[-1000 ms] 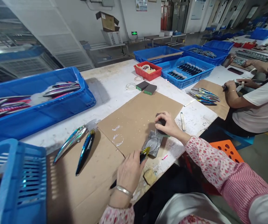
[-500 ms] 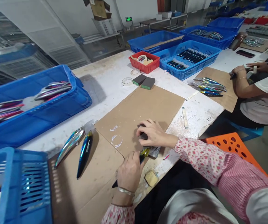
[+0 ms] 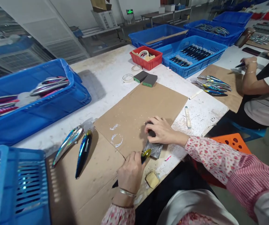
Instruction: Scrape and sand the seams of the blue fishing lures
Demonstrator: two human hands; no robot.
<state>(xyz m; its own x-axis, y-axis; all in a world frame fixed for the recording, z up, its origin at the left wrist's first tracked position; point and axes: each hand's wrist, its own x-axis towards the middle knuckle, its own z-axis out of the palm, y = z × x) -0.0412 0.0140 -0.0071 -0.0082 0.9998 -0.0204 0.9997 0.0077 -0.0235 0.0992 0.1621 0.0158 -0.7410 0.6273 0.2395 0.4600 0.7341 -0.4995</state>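
My left hand (image 3: 130,172) is wrapped round a fishing lure (image 3: 146,153); its yellow-green end pokes out past the thumb, and a dark tip shows on the other side near the wrist. Just above and to the right, my right hand (image 3: 161,132) grips a dark sanding block (image 3: 150,128), its fingers curled over it. A grey, worn flat piece (image 3: 156,150) lies below the right hand at the table edge. Two more lures, one silver-blue (image 3: 69,144) and one dark blue (image 3: 85,153), rest on the cardboard (image 3: 134,106) to the left.
Blue crates (image 3: 78,90) with lures stand left and at the back. A red basket (image 3: 152,63) holds tape rolls; two sanding sponges (image 3: 150,80) lie before it. A yellow sponge (image 3: 152,179) sits near the front edge. At right, a co-worker (image 3: 261,90) sits by a lure pile (image 3: 215,85).
My right hand has moved slightly right and away from the lure with the sanding block, uncovering more of the grey piece. My left hand stays nearly in place. The view has shifted a little.
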